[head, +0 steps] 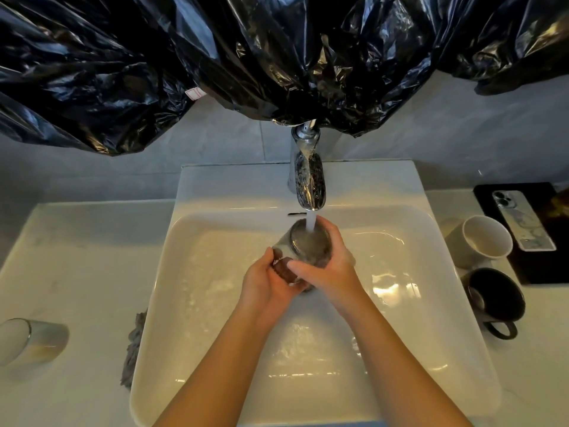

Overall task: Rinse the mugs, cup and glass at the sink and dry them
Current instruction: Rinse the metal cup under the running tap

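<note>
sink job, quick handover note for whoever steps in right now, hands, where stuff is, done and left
Left hand and right hand both grip one mug over the basin, mouth up under the running tap; water is pouring into it.
White mug and black mug wait on the counter right of the sink. Glass lies on its side on the left counter. Grey cloth lies by the sink's left rim.
Done: rinsing of the held mug under way; whether the glass is already rinsed cannot be told.
Left: finish this mug, rinse the others, dry everything, shut the tap.
</note>
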